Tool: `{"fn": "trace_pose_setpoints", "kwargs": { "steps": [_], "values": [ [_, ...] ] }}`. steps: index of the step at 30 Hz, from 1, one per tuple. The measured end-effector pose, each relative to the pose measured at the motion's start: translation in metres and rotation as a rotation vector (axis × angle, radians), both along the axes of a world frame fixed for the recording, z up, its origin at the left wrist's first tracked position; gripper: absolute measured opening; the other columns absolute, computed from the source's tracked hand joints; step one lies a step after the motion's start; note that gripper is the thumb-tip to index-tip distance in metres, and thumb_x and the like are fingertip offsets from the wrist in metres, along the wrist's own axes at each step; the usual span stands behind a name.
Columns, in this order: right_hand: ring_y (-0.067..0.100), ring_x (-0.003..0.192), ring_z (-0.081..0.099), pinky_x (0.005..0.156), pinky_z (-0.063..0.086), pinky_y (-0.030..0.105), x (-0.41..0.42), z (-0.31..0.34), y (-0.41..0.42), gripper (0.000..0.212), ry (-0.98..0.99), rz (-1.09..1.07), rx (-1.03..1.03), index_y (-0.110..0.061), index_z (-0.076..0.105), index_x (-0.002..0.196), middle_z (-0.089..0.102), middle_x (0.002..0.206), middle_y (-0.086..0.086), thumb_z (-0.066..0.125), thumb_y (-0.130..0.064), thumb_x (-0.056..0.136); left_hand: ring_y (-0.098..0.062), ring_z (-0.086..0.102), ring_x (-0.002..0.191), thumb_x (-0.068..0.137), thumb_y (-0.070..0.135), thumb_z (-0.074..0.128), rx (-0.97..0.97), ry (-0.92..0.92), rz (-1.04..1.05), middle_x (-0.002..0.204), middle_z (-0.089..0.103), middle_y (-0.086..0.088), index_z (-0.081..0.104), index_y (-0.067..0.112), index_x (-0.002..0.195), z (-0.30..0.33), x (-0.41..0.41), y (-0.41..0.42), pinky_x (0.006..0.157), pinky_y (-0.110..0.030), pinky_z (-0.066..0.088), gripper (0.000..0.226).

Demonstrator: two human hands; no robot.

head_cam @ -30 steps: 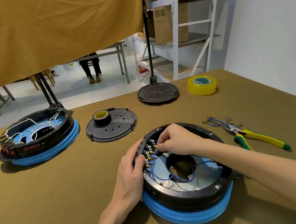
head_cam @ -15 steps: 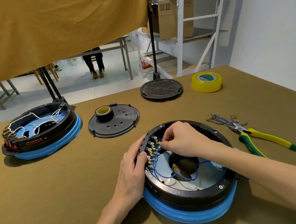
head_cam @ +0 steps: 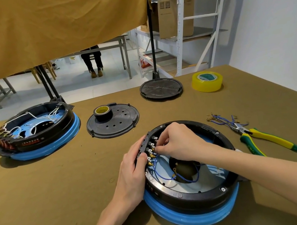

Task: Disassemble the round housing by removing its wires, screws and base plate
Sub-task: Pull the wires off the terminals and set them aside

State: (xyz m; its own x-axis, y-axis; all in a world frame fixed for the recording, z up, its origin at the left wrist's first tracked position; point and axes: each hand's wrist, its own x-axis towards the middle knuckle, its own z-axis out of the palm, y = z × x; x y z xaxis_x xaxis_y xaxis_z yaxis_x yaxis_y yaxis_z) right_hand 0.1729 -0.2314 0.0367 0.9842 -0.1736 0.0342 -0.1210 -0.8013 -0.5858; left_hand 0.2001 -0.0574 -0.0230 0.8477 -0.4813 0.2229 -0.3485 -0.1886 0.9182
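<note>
At the housing (head_cam: 193,189) rim, left hand (head_cam: 133,171) grips the terminal block (head_cam: 145,146) while right hand (head_cam: 176,143) seemingly pinches a wire (head_cam: 160,174), to pull free next.

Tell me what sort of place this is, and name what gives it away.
Most likely a small workshop or teardown bench. Opened round housings sit on a cloth-covered table, with pliers and pulled blue wires beside them. Behind stand metal storage shelves holding cardboard boxes.

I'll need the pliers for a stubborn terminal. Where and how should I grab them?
Grip the pliers by the yellow-green handles, coming from above on the right. They lie flat with the handles pointing away from the loose blue wires around the jaws.
</note>
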Motion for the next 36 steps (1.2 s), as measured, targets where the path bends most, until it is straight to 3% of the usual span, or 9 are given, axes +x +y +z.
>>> {"fn": "trace_pose_setpoints", "kwargs": {
  "steps": [5, 9, 15, 22, 26, 31, 36],
  "values": [
    [0.011, 0.076, 0.067, 0.066, 0.052, 0.026, 0.002, -0.003, 0.0, 0.011, 0.044, 0.043, 0.044, -0.02, 0.081, 0.08, 0.074, 0.075, -0.007, 0.074, -0.023, 0.088, -0.005, 0.048, 0.136, 0.097, 0.045, 0.036, -0.002, -0.023, 0.011, 0.145, 0.055, 0.019, 0.044, 0.035, 0.151, -0.002, 0.001, -0.001, 0.115, -0.046, 0.039, 0.056],
    [0.001, 0.065, 0.056, 0.061, 0.041, 0.019, 0.003, -0.005, -0.002, 0.013, 0.068, 0.04, 0.14, -0.023, 0.078, 0.075, 0.069, 0.071, -0.01, 0.075, -0.02, 0.088, -0.006, 0.047, 0.137, 0.098, 0.042, 0.036, -0.009, -0.033, 0.026, 0.145, 0.055, 0.019, 0.046, 0.035, 0.15, -0.004, 0.001, -0.002, 0.116, -0.047, 0.038, 0.053],
    [0.0, 0.061, 0.054, 0.064, 0.041, 0.02, 0.003, -0.005, -0.007, 0.009, 0.064, 0.066, 0.19, -0.017, 0.081, 0.082, 0.068, 0.07, -0.009, 0.076, -0.02, 0.089, -0.008, 0.048, 0.138, 0.1, 0.041, 0.034, -0.004, -0.047, 0.027, 0.145, 0.056, 0.017, 0.047, 0.033, 0.149, -0.002, 0.0, -0.001, 0.115, -0.047, 0.039, 0.052],
    [0.006, 0.069, 0.057, 0.059, 0.039, 0.013, -0.007, -0.006, -0.011, 0.013, 0.026, 0.088, 0.118, -0.014, 0.081, 0.08, 0.069, 0.075, -0.003, 0.077, -0.022, 0.089, -0.009, 0.049, 0.138, 0.1, 0.042, 0.033, -0.003, -0.045, 0.018, 0.146, 0.056, 0.014, 0.046, 0.031, 0.15, -0.002, 0.002, -0.001, 0.115, -0.048, 0.039, 0.053],
    [0.008, 0.08, 0.063, 0.076, 0.048, 0.028, -0.006, -0.004, -0.01, 0.012, 0.007, 0.054, 0.045, -0.018, 0.082, 0.083, 0.071, 0.077, -0.01, 0.075, -0.025, 0.09, -0.012, 0.048, 0.138, 0.101, 0.043, 0.032, -0.024, -0.017, 0.01, 0.146, 0.056, 0.013, 0.045, 0.032, 0.15, -0.005, 0.001, -0.001, 0.115, -0.049, 0.039, 0.053],
    [-0.005, 0.06, 0.057, 0.05, 0.034, 0.008, -0.01, -0.007, -0.008, 0.012, -0.026, 0.035, 0.003, -0.021, 0.081, 0.078, 0.066, 0.066, -0.014, 0.078, -0.028, 0.087, -0.011, 0.048, 0.139, 0.101, 0.042, 0.032, -0.023, -0.021, 0.008, 0.146, 0.055, 0.015, 0.045, 0.032, 0.15, -0.004, 0.002, -0.001, 0.115, -0.049, 0.039, 0.052],
    [0.004, 0.071, 0.055, 0.061, 0.039, 0.014, -0.016, -0.006, -0.004, 0.001, -0.222, 0.07, -0.06, -0.025, 0.077, 0.084, 0.058, 0.076, -0.011, 0.078, -0.026, 0.084, -0.009, 0.049, 0.137, 0.102, 0.039, 0.033, -0.03, -0.044, 0.004, 0.143, 0.058, 0.017, 0.048, 0.033, 0.148, -0.004, 0.001, -0.001, 0.115, -0.048, 0.039, 0.049]
  ]
}}
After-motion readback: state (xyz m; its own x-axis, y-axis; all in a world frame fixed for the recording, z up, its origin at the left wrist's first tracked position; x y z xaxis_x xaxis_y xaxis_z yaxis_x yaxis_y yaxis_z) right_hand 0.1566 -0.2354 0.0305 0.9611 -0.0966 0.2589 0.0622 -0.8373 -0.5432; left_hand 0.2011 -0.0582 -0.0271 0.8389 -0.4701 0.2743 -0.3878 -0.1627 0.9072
